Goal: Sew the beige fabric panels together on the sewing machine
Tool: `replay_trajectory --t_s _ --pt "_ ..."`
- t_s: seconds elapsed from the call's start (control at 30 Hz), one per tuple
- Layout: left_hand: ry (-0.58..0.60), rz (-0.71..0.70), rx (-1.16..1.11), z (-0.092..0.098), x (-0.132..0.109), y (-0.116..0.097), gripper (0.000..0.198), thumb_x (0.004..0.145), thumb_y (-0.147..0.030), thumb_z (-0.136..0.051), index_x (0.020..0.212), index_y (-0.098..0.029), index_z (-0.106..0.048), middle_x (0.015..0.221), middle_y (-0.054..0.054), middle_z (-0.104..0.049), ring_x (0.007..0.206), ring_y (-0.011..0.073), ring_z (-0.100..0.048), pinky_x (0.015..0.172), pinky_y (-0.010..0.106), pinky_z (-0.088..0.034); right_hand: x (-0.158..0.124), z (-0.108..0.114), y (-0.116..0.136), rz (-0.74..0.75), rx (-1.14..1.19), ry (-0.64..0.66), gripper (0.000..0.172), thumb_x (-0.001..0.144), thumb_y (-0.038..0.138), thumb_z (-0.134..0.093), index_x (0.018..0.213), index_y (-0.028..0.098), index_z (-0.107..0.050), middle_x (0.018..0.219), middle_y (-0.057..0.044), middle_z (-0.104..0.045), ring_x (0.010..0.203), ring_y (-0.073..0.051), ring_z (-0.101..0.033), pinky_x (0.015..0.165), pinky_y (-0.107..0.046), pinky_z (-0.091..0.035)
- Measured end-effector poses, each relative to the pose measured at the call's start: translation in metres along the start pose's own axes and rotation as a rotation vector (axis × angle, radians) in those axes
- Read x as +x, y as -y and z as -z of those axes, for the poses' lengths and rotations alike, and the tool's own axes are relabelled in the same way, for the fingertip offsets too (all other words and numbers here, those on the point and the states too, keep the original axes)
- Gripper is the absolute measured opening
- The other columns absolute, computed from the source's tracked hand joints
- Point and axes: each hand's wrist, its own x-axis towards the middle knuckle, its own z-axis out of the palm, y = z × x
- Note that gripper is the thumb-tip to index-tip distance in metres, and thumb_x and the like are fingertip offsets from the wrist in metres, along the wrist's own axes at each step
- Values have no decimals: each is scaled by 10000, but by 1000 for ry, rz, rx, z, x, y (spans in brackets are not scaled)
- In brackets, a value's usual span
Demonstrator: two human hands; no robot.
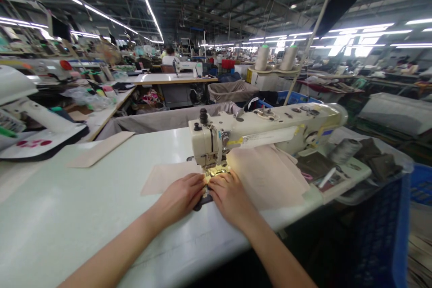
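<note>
Garment factory floor [168,76] all around, left hand [178,198] and right hand [231,195] pressing beige fabric [266,177] flat at the sewing machine [266,128], fingers [221,183] spread, not gripping.

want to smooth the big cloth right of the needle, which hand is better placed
Right, probably: your right hand rests on the big pale cloth beside the presser foot, while your left hand sits across the foot.

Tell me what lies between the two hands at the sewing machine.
In the head view, a dark strip of material lies between the left hand and the right hand, just below the sewing machine's presser foot.
</note>
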Motion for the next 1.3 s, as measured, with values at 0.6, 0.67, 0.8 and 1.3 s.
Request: replay_trajectory --t_s 0.6,0.67,0.8,1.3 --pt "30 198 100 4 -2 4 337 1000 -277 -503 1317 -216 -599 1270 103 -660 1170 272 -604 990 449 -532 -32 -6 15 8 127 -108 177 970 151 -611 1120 223 -673 1105 -31 -716 1097 -225 -596 1153 -492 -322" --pt "81 230 122 9 -4 -11 283 982 -282 -545 1239 -212 -639 1150 97 -682 1083 280 -621 923 451 -556 -34 -4 16 8 134 -130 196 979 151 -587 1147 219 -661 1114 -40 -709 1093 -221 -596 1145 -478 -336" --pt "112 132 40 9 -12 -42 191 983 -223 -516 1060 -190 -688 1096 98 -690 1029 251 -630 913 406 -567 -40 0 16 12 145 -127 203 995 170 -561 1174 210 -648 1127 -55 -700 1087 -221 -595 1125 -462 -359" --pt "10 -32 108 -3 -32 -47 315 975 -185 -484 1239 -188 -655 1313 118 -673 1173 282 -631 946 436 -600 -48 5 18 15 6 -52 102 969 198 -642 1067 216 -666 1072 -27 -702 1098 -232 -580 1134 -480 -310"
